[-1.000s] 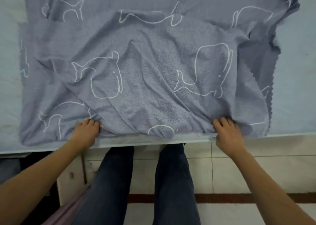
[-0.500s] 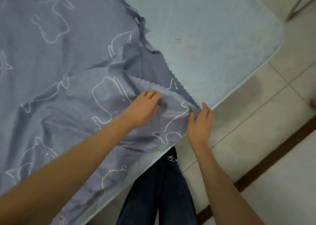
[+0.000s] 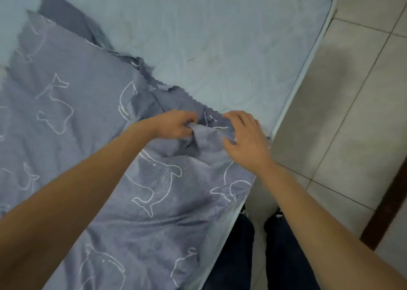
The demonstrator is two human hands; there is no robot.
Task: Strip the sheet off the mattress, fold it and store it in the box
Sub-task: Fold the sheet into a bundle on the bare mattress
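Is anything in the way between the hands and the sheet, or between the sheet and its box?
Nothing between them: the left hand grips a bunched fold of the sheet, and the right hand rests on it. No box is in view, so that path cannot be judged.

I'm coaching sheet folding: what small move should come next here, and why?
Probably close the right hand on the whale-print sheet: the left hand already grips a bunch, while the right only rests on the fabric near the mattress edge, so lifting needs a second grip.
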